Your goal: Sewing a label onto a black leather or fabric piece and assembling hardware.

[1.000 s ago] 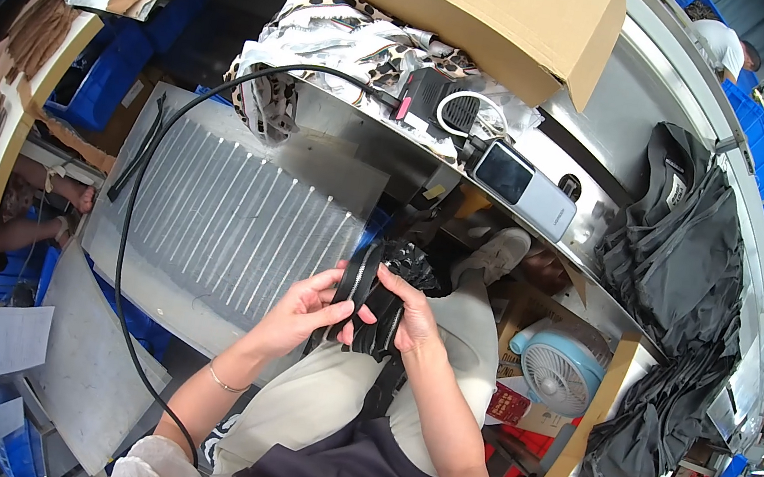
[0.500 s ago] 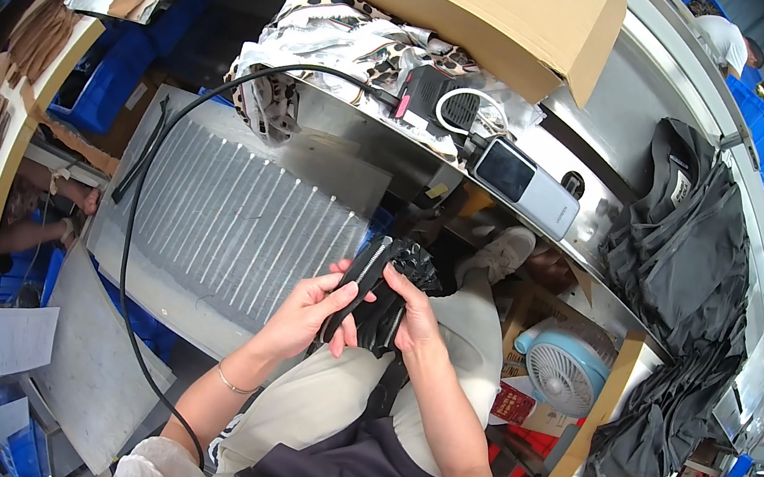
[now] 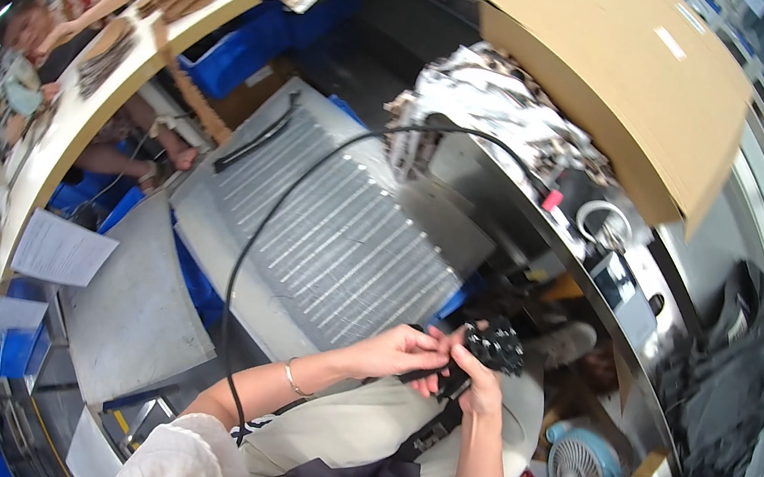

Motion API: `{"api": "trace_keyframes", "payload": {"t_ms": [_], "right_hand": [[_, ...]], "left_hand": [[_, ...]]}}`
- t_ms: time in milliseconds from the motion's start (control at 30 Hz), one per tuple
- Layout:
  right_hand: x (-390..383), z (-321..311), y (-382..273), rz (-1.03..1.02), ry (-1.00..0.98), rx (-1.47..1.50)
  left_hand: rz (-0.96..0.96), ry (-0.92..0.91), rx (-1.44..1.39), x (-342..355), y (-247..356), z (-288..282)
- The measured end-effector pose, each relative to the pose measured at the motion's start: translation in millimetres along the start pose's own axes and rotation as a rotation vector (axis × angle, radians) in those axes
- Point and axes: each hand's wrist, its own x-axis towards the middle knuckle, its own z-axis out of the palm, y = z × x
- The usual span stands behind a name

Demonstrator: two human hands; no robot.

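Note:
A bundle of black zippers is held up over my lap, its far end bunched and glossy. My right hand is wrapped round the bundle, thumb on top. Beside it, my left hand is closed with its fingertips pinching the black zipper tape at the bundle's near left side. Blur and the fingers hide most of that tape. Just beyond my hands lies a grey board with several pale, thin lengthwise strips in a row on it.
A black cable arches across the board. Patterned fabric and a cardboard box sit on the metal bench. Dark fabric is piled at right, above a blue fan. Another person is at the far left.
My view has swung left, so the scene sits further right. My left fingers have moved closer to my right hand, and the zipper's metal teeth no longer show clearly.

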Motion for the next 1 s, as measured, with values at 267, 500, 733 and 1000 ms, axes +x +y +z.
{"api": "trace_keyframes", "payload": {"t_ms": [267, 500, 733, 1000], "right_hand": [[9.1, 8.3, -20.9, -0.076, -0.247, 0.356], [9.6, 3.9, -23.2, -0.037, -0.391, 0.080], [7.0, -14.8, -7.5, 0.113, -0.308, 0.063], [13.7, -15.0, -11.1, 0.205, -0.347, 0.097]], "left_hand": [[-0.153, -0.221, 0.474, -36.7, -38.1, -116.2], [0.456, 1.238, 1.083, -22.4, 53.5, -315.8], [-0.106, 1.439, 1.326, -9.7, 125.2, -402.0], [0.239, 1.150, 1.015, -33.1, 118.8, -368.0]]}}
